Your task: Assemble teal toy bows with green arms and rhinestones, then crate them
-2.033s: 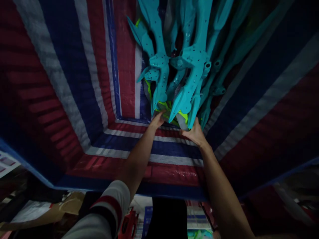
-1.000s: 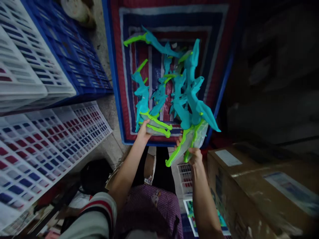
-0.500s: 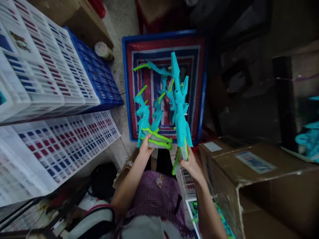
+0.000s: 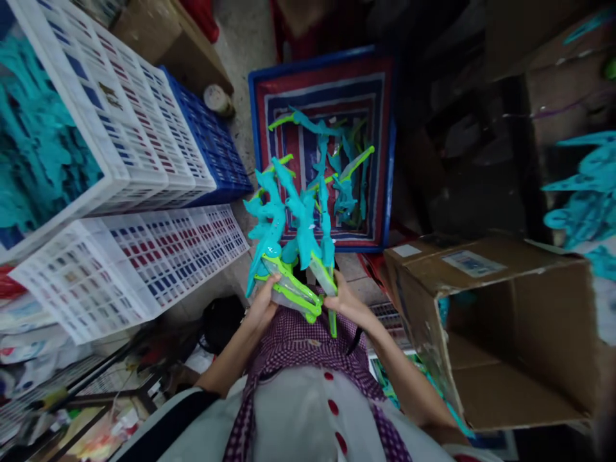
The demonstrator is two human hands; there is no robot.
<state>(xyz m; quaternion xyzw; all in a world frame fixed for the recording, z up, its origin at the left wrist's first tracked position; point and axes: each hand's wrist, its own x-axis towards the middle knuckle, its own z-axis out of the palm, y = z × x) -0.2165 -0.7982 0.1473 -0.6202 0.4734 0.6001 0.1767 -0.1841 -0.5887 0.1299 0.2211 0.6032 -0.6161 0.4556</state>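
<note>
Looking down from the head view, the left hand point(image 4: 264, 307) and the right hand point(image 4: 347, 300) are both closed around one bundle of teal and lime-green plastic toy parts point(image 4: 289, 244), held just above the purple checked apron point(image 4: 308, 350) at the person's front. Left fingers wrap the lime-green pieces at the bundle's lower left; right fingers grip its lower right edge, where a thin green strip hangs down. Teal pieces fan upward and outward from the two grips. Beyond the bundle stands a striped red, white and blue woven bag point(image 4: 385, 154), open at the top, with more teal and green parts point(image 4: 344, 173) lying loose inside. On the left are stacked white plastic crates point(image 4: 144, 256) and a blue crate point(image 4: 212, 147); the uppermost white crate holds teal pieces. On the right an open cardboard box point(image 4: 486, 321) lies on its side, well apart from the hands.
</note>
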